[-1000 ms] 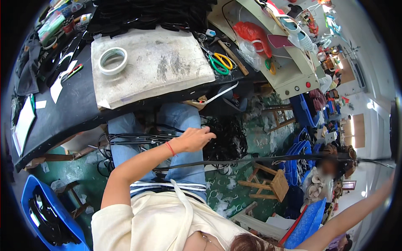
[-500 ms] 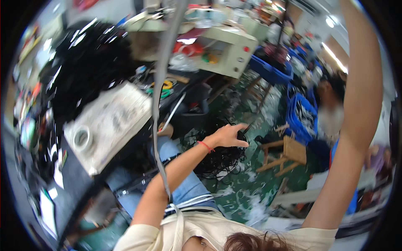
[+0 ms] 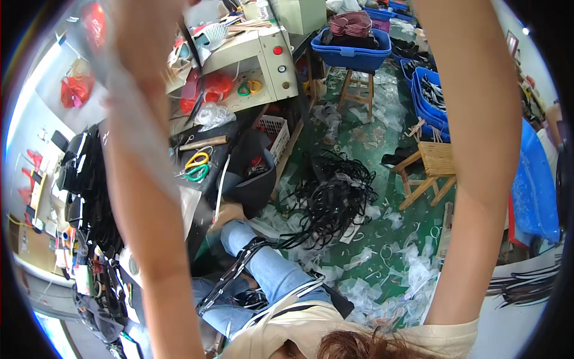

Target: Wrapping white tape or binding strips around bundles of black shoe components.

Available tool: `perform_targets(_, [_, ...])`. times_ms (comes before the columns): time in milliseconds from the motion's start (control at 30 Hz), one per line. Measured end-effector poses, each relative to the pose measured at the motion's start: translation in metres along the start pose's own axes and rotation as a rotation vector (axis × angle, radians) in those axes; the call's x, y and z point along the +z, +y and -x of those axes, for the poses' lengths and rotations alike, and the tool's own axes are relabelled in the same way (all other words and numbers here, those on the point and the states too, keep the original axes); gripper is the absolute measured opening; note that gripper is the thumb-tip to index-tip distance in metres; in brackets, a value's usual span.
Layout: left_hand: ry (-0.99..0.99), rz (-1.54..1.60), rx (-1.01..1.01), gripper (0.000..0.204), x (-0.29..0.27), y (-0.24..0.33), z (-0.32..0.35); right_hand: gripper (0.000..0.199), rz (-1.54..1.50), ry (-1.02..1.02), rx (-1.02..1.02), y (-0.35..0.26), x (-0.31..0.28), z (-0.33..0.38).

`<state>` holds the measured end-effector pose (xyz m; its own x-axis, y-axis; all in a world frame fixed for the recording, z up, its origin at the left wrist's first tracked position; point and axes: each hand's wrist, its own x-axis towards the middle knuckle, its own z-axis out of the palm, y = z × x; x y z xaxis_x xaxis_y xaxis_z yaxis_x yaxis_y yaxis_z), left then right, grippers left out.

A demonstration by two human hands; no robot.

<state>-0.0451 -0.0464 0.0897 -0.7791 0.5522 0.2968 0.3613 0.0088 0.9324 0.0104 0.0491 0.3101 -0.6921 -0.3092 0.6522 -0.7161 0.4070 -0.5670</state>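
Both my arms are raised. My left hand (image 3: 140, 36), at the top left, is smeared by motion and partly cut off, so its fingers cannot be read. A blurred pale grey strip (image 3: 128, 102) crosses the left forearm. Just right of that hand, a thin dark strap (image 3: 190, 45) hangs down. My right arm (image 3: 484, 149) reaches past the top edge, leaving its hand out of sight. Black straps (image 3: 245, 257) lie over my jeans, running toward a tangled heap of black straps (image 3: 335, 197) on the floor. White cords (image 3: 305, 287) cross my lap.
On the dark bench at left lie green-and-yellow-handled scissors (image 3: 197, 166) and a wooden-handled tool (image 3: 203, 143). A beige machine (image 3: 272, 78) stands behind. A blue tub (image 3: 350, 57) rests on a stool. Another wooden stool (image 3: 433, 161) is at right; plastic scraps (image 3: 412, 275) litter the floor.
My left hand has risen from over the floor heap to the upper left. The view has shifted, and the right hand stays beyond the top edge. The long grey strip no longer hangs down the middle.
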Motion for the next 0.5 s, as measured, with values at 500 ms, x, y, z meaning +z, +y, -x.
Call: perform_targets(500, [-0.503, 0.082, 0.186, 0.030, -0.046, 0.038, 0.003, 0.025, 0.308, -0.227, -0.115, -0.085, 0.033, 0.101])
